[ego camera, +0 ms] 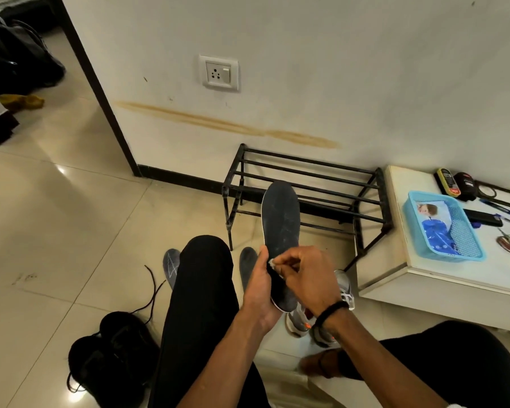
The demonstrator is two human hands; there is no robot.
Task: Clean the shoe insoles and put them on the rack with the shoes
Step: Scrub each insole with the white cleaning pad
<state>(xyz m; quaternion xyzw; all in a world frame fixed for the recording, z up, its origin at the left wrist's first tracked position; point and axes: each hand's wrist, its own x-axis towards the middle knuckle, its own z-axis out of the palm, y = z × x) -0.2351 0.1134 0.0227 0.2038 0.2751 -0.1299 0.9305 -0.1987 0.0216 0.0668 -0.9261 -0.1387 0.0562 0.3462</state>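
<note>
The left hand [259, 285] holds one insole [281, 231] upright above the knees; the right hand [302, 270] pinches a small white wipe [272, 262] against it. The rack [304, 189] holds nothing, so cleaning seems only midway.

Both forearms reach forward and meet in front of the body. The left hand [258, 285] is cupped with the thumb up. The right hand [304, 275] has its fingers curled in a pinch.

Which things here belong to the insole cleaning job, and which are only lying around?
Job: dark insole in left hand; small white wipe pinched by right hand; two insoles on floor; black shoes; grey shoes; metal rack.

Lying about: blue basket, white table, wall socket.
</note>
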